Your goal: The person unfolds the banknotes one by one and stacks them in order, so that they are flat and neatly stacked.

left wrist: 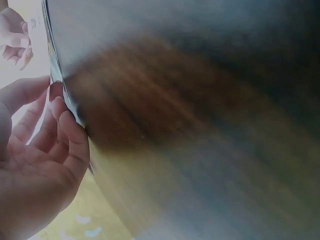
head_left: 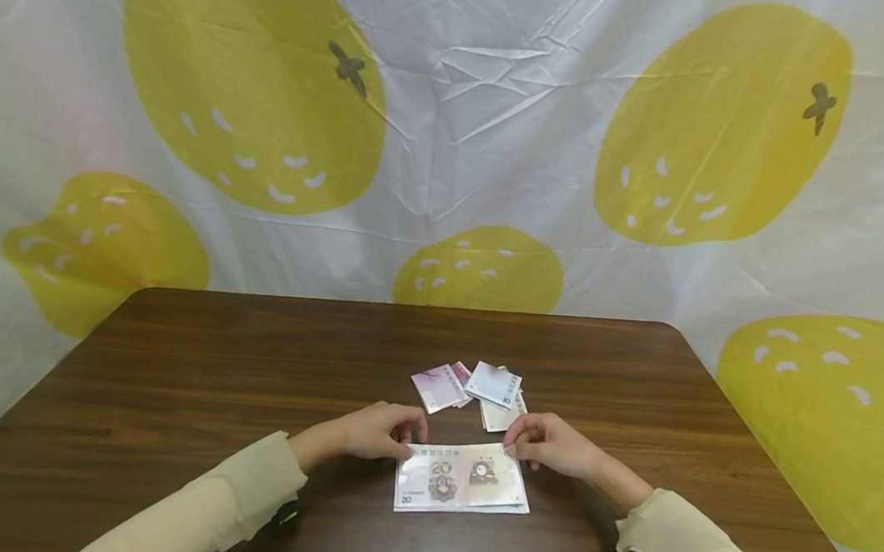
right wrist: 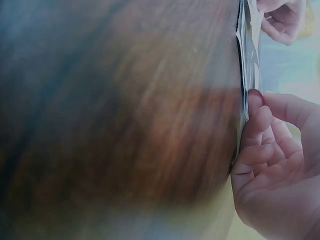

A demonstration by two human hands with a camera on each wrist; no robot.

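Note:
A small stack of banknotes (head_left: 446, 480) marked 20 lies near the front of the table, its layers slightly fanned at the lower right. At the upper left corner my left hand (head_left: 381, 431) pinches the notes between thumb and forefinger; the left wrist view shows the left hand (left wrist: 45, 135) with its other fingers curled against the table. My right hand (head_left: 553, 443) pinches the upper right corner. In the right wrist view, the right hand (right wrist: 275, 160) has its thumb and fingertip at the thin edge of the notes (right wrist: 243, 55).
Beyond the stack lie folded banknotes: purple ones (head_left: 439, 387) on the left, a bluish one (head_left: 494, 385) and a pale greenish one (head_left: 502, 416) on the right, overlapping. The brown wooden table (head_left: 258, 350) ends at a curtain (head_left: 486, 145) printed with yellow fruit.

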